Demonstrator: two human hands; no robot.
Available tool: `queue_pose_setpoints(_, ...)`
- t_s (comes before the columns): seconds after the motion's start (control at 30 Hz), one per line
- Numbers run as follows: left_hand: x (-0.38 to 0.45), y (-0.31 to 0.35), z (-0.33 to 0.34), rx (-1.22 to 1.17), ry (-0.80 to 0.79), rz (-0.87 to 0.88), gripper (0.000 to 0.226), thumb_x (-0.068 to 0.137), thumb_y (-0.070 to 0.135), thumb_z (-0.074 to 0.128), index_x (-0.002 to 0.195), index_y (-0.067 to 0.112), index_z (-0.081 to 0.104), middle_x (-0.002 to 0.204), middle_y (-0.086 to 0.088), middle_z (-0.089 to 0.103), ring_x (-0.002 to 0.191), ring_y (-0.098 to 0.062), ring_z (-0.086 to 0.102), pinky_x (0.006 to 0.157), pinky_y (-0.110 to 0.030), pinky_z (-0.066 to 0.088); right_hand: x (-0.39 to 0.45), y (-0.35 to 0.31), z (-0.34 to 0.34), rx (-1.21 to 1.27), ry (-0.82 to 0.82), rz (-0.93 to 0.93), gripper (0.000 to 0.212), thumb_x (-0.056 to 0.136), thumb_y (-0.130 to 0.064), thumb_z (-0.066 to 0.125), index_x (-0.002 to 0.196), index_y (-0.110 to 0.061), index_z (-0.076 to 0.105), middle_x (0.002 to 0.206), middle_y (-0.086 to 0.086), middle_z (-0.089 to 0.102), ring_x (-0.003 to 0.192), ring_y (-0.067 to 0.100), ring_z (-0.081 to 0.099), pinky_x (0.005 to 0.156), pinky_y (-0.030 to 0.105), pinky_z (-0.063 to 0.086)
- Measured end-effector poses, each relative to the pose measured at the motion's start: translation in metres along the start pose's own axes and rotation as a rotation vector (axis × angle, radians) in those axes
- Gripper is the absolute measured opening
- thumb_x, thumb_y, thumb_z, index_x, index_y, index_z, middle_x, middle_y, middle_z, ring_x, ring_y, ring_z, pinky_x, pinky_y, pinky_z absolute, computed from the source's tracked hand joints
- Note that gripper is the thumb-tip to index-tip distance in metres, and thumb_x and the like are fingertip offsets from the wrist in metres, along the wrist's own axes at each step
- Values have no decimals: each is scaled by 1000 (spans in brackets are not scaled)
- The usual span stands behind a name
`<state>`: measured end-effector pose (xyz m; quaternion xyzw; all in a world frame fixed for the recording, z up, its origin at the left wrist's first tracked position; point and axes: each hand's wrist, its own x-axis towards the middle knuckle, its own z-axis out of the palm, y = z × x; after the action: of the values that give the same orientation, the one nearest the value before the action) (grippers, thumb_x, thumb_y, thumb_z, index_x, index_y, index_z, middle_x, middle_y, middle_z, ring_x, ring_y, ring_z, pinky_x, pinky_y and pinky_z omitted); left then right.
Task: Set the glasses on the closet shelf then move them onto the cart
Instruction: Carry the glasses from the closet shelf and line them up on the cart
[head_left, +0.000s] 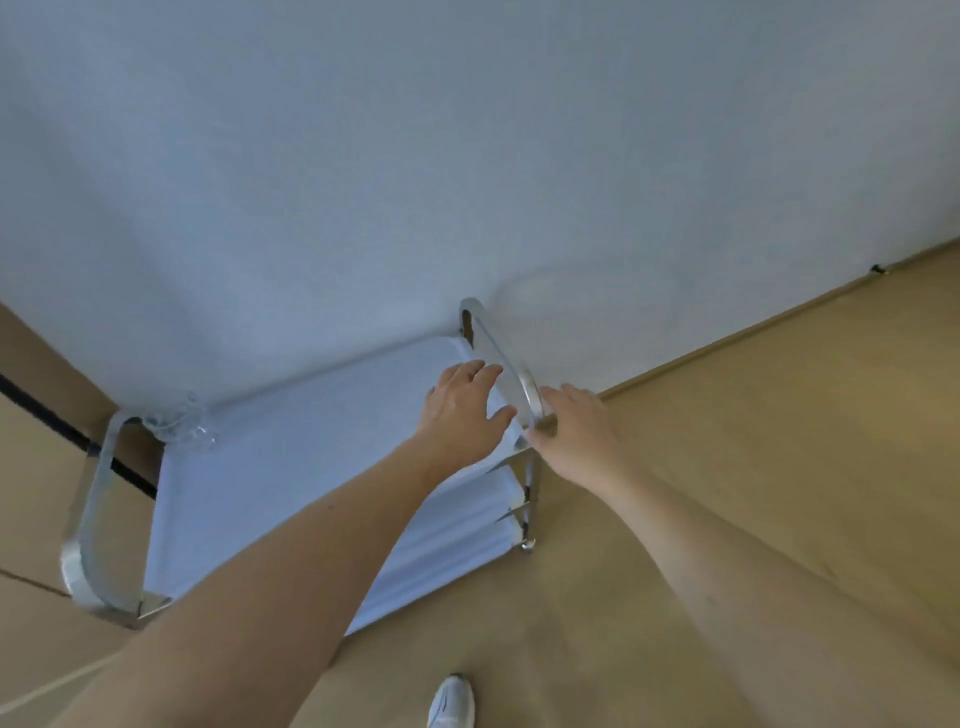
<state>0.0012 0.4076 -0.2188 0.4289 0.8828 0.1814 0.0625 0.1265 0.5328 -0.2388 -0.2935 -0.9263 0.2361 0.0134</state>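
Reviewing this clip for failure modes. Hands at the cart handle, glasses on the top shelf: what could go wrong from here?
1. The glasses sit at the far corner of the cart top, close to its edge; a jolt or push could tip them or slide them off.
2. The right hand grips the handle while the left hand only hovers open, so a one-sided pull may swing the wheeled cart into the wall.

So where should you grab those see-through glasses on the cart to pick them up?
Grip the clear glasses by their sides, coming down from above. They sit at the far left corner of the white cart top, with the shiny metal handle loop on their left and the wall behind, so the top is the freest way in.
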Motion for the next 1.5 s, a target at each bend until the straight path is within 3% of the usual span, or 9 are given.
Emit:
queue_pose_setpoints(0.13, 51, 44, -3, -3, -20, 198, 64, 99, 44, 57, 154, 17, 38, 159, -8, 37, 149, -28, 27, 121, -46, 27, 4, 33, -39, -3, 107, 145, 66, 100, -44, 51, 159, -25, 26, 166, 9, 20, 154, 30, 13, 123, 41, 12)
queue_pose_setpoints(0.4, 122, 128, -7, -9, -62, 549, 63, 98, 45, 58, 153, 21, 38, 162, -6, 33, 151, -26, 22, 121, -45, 26, -6, 77, -103, -62, 347, 406, 69, 94, -49, 57, 154, -25, 35, 158, 9, 38, 146, 31, 31, 117, 47, 30)
queue_pose_setpoints(0.73, 162, 231, 3, -77, -143, 898, 65, 97, 45, 58, 154, 20, 36, 162, -7, 31, 150, -26, 23, 120, -43, 27, -48, 118, -154, -162, 497, 694, 71, 96, -48, 55, 158, -25, 28, 163, 10, 28, 151, 31, 22, 121, 44, 25)
queue_pose_setpoints(1.1, 188, 371, 49, -108, -206, 1105, 67, 96, 45, 60, 154, 22, 36, 162, -10, 30, 148, -29, 27, 120, -45, 28, -90, 218, -210, -176, 588, 877, 73, 96, -48, 58, 157, -26, 27, 163, 6, 28, 151, 32, 21, 121, 46, 26)
queue_pose_setpoints(1.27, 212, 463, 71, -115, -166, 1153, 66, 96, 45, 59, 153, 21, 38, 162, -10, 30, 148, -28, 26, 119, -41, 29, -101, 293, -259, -199, 671, 880, 68, 94, -47, 60, 153, -26, 35, 157, 4, 37, 147, 30, 29, 118, 48, 30)
queue_pose_setpoints(1.43, 232, 556, 98, -110, -189, 1186, 65, 95, 46, 60, 151, 18, 42, 161, -11, 32, 148, -29, 27, 117, -47, 33, -112, 369, -305, -201, 689, 920, 60, 90, -48, 60, 143, -23, 45, 150, 4, 44, 138, 31, 39, 111, 46, 38)
queue_pose_setpoints(1.5, 237, 588, 108, -129, -198, 1203, 66, 95, 47, 60, 152, 19, 41, 161, -10, 31, 149, -28, 26, 118, -46, 33, -116, 395, -321, -193, 684, 928, 62, 92, -47, 59, 147, -25, 41, 154, 5, 41, 142, 33, 34, 114, 48, 36)
